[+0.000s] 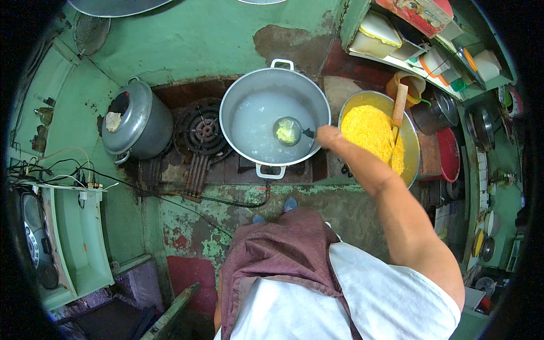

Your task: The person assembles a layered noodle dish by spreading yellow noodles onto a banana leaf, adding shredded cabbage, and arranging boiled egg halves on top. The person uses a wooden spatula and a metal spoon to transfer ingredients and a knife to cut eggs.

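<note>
My right hand (329,137) is closed around the dark handle of a ladle (296,136), over the right rim of a large two-handled metal pot (274,66). Inside the pot is cloudy, pale liquid (255,124). The round bowl of the ladle holds a small pale yellow lump (287,131). Just right of my hand, a wide basin (414,161) holds a heap of shredded or noodle-like yellow food (368,130). A wooden-handled utensil (400,105) leans in it. My left hand is out of view.
A lidded pot (148,122) stands at the left beside a bare burner (205,129). Below the stove runs a black hose (238,203). Shelves with plastic containers (375,35) hang at the upper right. A red basin (449,154) and an orange bucket (409,85) sit near the yellow food.
</note>
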Available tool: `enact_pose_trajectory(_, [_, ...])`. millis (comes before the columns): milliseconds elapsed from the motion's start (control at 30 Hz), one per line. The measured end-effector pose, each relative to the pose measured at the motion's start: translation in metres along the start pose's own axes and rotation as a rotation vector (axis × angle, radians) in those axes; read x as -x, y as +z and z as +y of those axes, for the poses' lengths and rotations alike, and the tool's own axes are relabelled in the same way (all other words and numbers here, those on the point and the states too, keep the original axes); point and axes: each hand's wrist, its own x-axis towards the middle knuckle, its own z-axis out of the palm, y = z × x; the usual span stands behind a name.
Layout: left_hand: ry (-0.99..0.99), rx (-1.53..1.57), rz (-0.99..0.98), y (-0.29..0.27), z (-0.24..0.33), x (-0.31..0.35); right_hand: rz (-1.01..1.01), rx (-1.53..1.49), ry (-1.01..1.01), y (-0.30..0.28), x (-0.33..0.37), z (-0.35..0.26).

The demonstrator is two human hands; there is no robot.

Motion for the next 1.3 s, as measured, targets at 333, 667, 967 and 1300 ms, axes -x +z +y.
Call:
enact_pose_trajectory(333, [0.515,0.178,-0.398,0.113,0.136,0.076,0.056,-0.107,0.014,0.007,0.003,0.004])
enact_pose_trajectory(667, [-0.001,0.143,-0.07,0.021,0.018,0.004,0.038,-0.19,-0.02,0.017,0.006,0.003])
enact_pose_trajectory(967, [-0.027,0.11,-0.086,0.018,0.053,-0.004,0.065,-0.18,-0.033,0.014,0.014,0.003])
enact_pose_trajectory(1300, [0.209,-0.084,-0.271,0.047,0.075,-0.034,-0.24,-0.948,0.134,0.072,0.007,0.019])
